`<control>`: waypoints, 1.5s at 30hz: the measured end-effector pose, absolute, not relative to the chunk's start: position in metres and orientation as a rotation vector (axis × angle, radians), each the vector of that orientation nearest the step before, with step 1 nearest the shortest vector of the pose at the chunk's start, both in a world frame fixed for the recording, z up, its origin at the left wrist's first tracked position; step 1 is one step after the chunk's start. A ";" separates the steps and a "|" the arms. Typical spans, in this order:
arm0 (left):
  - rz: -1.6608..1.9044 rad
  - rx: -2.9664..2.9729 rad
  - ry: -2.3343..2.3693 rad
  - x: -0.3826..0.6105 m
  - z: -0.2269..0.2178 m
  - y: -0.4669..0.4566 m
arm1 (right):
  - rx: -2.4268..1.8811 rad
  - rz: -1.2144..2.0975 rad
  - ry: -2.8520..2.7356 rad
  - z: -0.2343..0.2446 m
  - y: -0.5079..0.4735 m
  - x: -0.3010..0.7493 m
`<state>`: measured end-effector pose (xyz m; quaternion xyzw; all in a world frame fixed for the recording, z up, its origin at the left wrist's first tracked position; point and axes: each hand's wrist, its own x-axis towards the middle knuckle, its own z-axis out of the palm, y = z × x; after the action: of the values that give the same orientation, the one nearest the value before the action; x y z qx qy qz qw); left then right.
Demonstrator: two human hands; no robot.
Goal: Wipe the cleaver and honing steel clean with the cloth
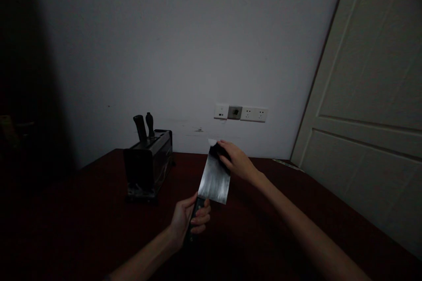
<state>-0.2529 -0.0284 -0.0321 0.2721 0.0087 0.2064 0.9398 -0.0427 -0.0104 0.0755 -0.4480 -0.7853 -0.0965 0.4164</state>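
Observation:
A kitchen cleaver (215,182) with a broad, shiny blade is held up above the dark table, tilted with its far end toward the wall. My left hand (184,219) is closed around its black handle (195,215). At the blade's far end is my right hand (235,158), its thumb and fingers bent in a pinch. Under those fingers a dark, cloth-like piece (216,150) lies against the blade; the dim light hides its exact kind. A pale corner of the blade shows beyond it.
On the left of the reddish-brown table (105,210) stands a knife block (140,171) with two black-handled tools (140,127) in it. Wall sockets (253,114) sit above the table's back edge. A pale panelled door (365,96) is at the right.

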 end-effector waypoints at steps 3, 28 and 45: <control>0.428 0.547 0.037 -0.255 -0.028 -0.029 | -1.111 -0.330 -2.200 0.067 -0.012 -0.050; 0.464 0.627 0.097 -0.258 -0.026 -0.036 | -0.996 -0.254 -2.388 0.034 -0.075 -0.085; 0.421 0.625 0.022 -0.254 -0.025 -0.043 | -1.101 -0.227 -2.314 0.048 -0.068 -0.071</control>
<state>-0.2537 -0.0434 -0.0249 0.3051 0.0106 0.2056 0.9298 -0.0710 -0.0676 0.0476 -0.4106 -0.8634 -0.0847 0.2807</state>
